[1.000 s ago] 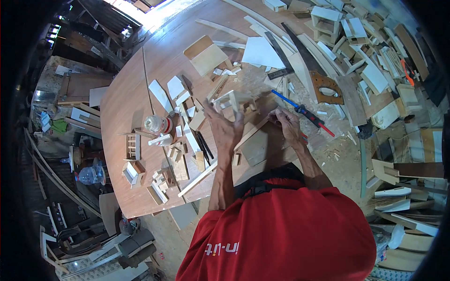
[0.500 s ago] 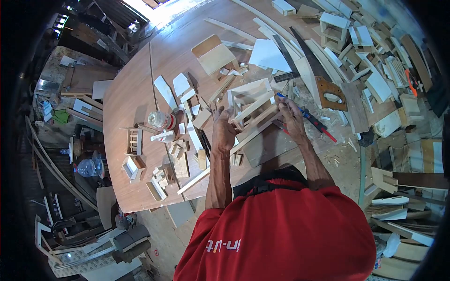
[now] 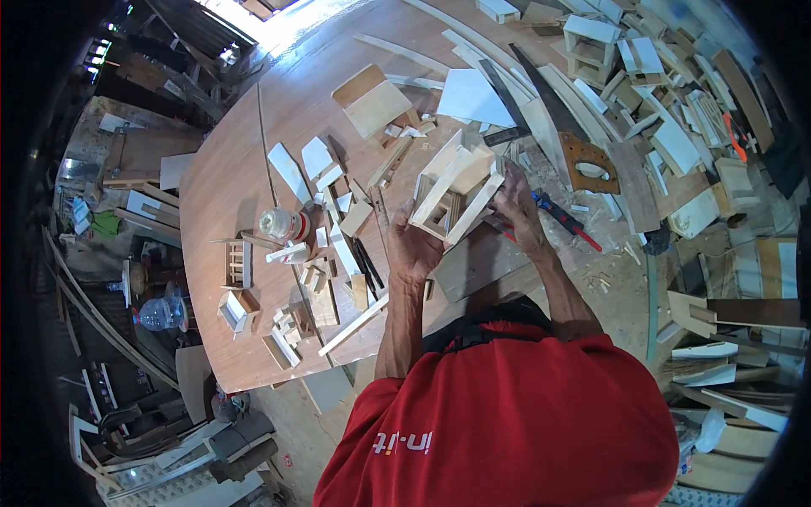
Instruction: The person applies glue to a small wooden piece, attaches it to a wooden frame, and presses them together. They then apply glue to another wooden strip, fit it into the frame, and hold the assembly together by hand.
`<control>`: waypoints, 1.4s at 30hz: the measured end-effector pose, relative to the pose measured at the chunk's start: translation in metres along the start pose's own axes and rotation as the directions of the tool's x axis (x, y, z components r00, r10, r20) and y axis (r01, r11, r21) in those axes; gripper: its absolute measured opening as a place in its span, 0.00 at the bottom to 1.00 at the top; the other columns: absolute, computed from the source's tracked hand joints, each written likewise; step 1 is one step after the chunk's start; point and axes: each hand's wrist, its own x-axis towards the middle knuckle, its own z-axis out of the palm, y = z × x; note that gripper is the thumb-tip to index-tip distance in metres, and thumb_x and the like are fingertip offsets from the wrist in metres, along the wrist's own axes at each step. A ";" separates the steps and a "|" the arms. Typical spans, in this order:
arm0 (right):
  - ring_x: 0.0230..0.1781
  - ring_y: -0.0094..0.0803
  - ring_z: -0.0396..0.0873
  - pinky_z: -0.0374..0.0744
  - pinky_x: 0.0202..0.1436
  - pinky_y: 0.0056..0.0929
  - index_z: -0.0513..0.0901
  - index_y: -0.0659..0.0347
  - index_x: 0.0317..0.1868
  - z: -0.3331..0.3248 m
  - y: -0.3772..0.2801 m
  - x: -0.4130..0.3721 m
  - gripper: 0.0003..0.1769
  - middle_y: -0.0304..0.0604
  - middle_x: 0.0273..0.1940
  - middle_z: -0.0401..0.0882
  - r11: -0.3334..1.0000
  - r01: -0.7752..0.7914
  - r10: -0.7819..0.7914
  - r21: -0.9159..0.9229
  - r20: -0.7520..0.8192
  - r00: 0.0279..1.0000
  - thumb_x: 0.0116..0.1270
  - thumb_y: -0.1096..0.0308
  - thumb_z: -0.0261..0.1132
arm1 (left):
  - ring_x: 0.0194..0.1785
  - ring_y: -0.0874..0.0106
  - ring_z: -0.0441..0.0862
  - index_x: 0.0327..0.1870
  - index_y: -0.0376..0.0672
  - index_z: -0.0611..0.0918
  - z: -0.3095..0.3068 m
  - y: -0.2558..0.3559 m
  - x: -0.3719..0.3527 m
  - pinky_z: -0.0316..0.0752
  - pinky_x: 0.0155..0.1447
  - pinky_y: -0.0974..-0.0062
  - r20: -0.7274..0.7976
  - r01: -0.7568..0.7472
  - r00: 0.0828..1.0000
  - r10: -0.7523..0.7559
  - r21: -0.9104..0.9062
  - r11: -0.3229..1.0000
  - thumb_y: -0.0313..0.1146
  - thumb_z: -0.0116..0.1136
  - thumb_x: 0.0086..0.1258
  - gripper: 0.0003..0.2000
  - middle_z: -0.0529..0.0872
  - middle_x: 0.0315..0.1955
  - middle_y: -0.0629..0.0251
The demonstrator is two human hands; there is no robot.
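Between my hands, above the table, is a small pale wooden frame [image 3: 473, 179] made of joined strips and panels, tilted with an open side showing. My left hand [image 3: 414, 247] grips its lower left corner. On the far right side, my right hand [image 3: 519, 211] closes around its edge; some of its fingertips are hidden behind the wood. Just beyond my right hand lies a blue and red tool [image 3: 564, 221], whose kind I cannot make out. A handsaw [image 3: 590, 166] with a brown wooden handle rests farther right.
A clear jar [image 3: 283, 225] stands on the brown table [image 3: 224, 182], left of my hands. Small wooden pieces [image 3: 291, 329] and a little slatted wooden piece [image 3: 237, 263] lie around it. A black square [image 3: 505, 133] and a white panel [image 3: 473, 97] lie beyond. Offcuts are heaped at right.
The wooden frame has been turned and tilted between my hands, so its long strips now slope up to the right. Both hands still hold it. The view has shifted slightly.
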 end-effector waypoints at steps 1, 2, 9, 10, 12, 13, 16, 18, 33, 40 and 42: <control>0.66 0.37 0.60 0.62 0.67 0.38 0.46 0.60 0.73 0.001 -0.001 0.000 0.42 0.52 0.67 0.59 1.000 0.004 -0.004 -0.013 0.027 1.000 0.67 0.57 0.61 | 0.50 0.57 0.78 0.54 0.42 0.74 -0.001 -0.001 0.000 0.77 0.52 0.43 -0.015 0.005 1.000 -0.006 -0.031 0.999 0.44 0.54 0.65 0.21 0.78 0.49 0.57; 0.67 0.37 0.59 0.60 0.69 0.39 0.43 0.58 0.74 0.002 -0.001 0.000 0.46 0.54 0.68 0.57 1.000 0.008 -0.006 -0.025 0.055 0.998 0.66 0.58 0.63 | 0.51 0.56 0.78 0.54 0.42 0.74 -0.002 -0.002 0.001 0.77 0.51 0.42 -0.030 0.009 1.000 -0.011 -0.063 0.998 0.44 0.54 0.66 0.21 0.78 0.49 0.57; 0.68 0.40 0.60 0.64 0.67 0.43 0.38 0.57 0.75 0.018 -0.015 -0.003 0.52 0.57 0.69 0.56 0.997 -0.062 0.058 0.046 0.076 0.995 0.62 0.64 0.67 | 0.56 0.49 0.76 0.63 0.39 0.68 -0.013 -0.008 0.003 0.82 0.48 0.46 0.075 0.021 0.997 -0.016 -0.062 0.998 0.47 0.50 0.68 0.27 0.70 0.57 0.47; 0.68 0.42 0.61 0.66 0.66 0.44 0.38 0.58 0.75 0.019 -0.016 -0.003 0.53 0.58 0.68 0.56 0.996 -0.080 0.076 0.035 0.097 0.992 0.61 0.62 0.67 | 0.56 0.49 0.76 0.63 0.39 0.67 -0.014 -0.008 0.003 0.82 0.48 0.45 0.091 0.018 0.996 -0.011 -0.073 0.997 0.48 0.51 0.67 0.28 0.70 0.57 0.47; 0.67 0.44 0.61 0.67 0.65 0.45 0.38 0.59 0.75 0.017 -0.012 -0.002 0.54 0.59 0.68 0.57 0.995 -0.097 0.094 0.026 0.114 0.989 0.60 0.59 0.68 | 0.55 0.49 0.76 0.63 0.38 0.67 -0.017 -0.008 0.003 0.82 0.47 0.45 0.108 0.019 0.994 -0.010 -0.082 0.996 0.48 0.51 0.67 0.29 0.69 0.57 0.47; 0.67 0.45 0.62 0.67 0.64 0.46 0.38 0.60 0.75 0.015 -0.004 -0.003 0.56 0.59 0.67 0.57 0.994 -0.083 0.089 -0.072 0.086 0.992 0.58 0.56 0.69 | 0.55 0.49 0.76 0.63 0.37 0.66 -0.018 -0.008 0.003 0.83 0.47 0.45 0.093 0.013 0.996 -0.004 -0.089 0.996 0.49 0.51 0.66 0.30 0.69 0.57 0.46; 0.66 0.48 0.62 0.67 0.64 0.47 0.40 0.61 0.74 0.019 -0.013 -0.006 0.58 0.61 0.67 0.58 0.981 -0.076 0.089 -0.181 0.063 0.994 0.55 0.51 0.70 | 0.55 0.50 0.77 0.64 0.36 0.65 -0.018 -0.010 0.002 0.83 0.46 0.45 0.098 0.011 0.995 0.001 -0.117 0.993 0.50 0.52 0.65 0.32 0.69 0.58 0.46; 0.66 0.49 0.62 0.67 0.65 0.48 0.41 0.62 0.74 0.023 -0.023 -0.009 0.59 0.61 0.67 0.58 0.978 -0.083 0.098 -0.193 0.069 0.993 0.54 0.48 0.71 | 0.55 0.50 0.77 0.64 0.36 0.65 -0.021 -0.011 0.002 0.83 0.46 0.44 0.116 0.013 0.993 0.003 -0.140 0.990 0.50 0.53 0.65 0.32 0.69 0.58 0.46; 0.67 0.48 0.61 0.69 0.64 0.49 0.44 0.66 0.73 0.030 -0.028 -0.012 0.60 0.60 0.67 0.57 0.940 0.131 -0.096 -0.313 0.125 0.987 0.51 0.50 0.72 | 0.64 0.48 0.68 0.68 0.40 0.61 -0.015 -0.012 0.003 0.77 0.53 0.45 0.283 -0.012 0.957 0.056 -0.152 0.988 0.51 0.56 0.59 0.38 0.66 0.63 0.47; 0.63 0.41 0.65 0.69 0.62 0.43 0.45 0.64 0.74 0.026 -0.025 -0.009 0.56 0.55 0.65 0.60 0.980 -0.005 0.015 -0.198 0.051 0.999 0.53 0.54 0.71 | 0.61 0.48 0.71 0.66 0.40 0.65 -0.016 -0.017 0.002 0.75 0.55 0.41 0.191 0.046 0.982 -0.008 -0.197 0.979 0.49 0.51 0.66 0.31 0.68 0.61 0.46; 0.62 0.39 0.65 0.69 0.62 0.42 0.45 0.64 0.74 0.023 -0.020 -0.009 0.55 0.54 0.64 0.61 0.982 -0.040 0.046 -0.185 0.028 0.999 0.54 0.56 0.70 | 0.61 0.49 0.71 0.65 0.40 0.66 -0.016 -0.018 0.002 0.75 0.55 0.41 0.185 0.043 0.983 -0.008 -0.183 0.982 0.48 0.50 0.67 0.29 0.68 0.60 0.46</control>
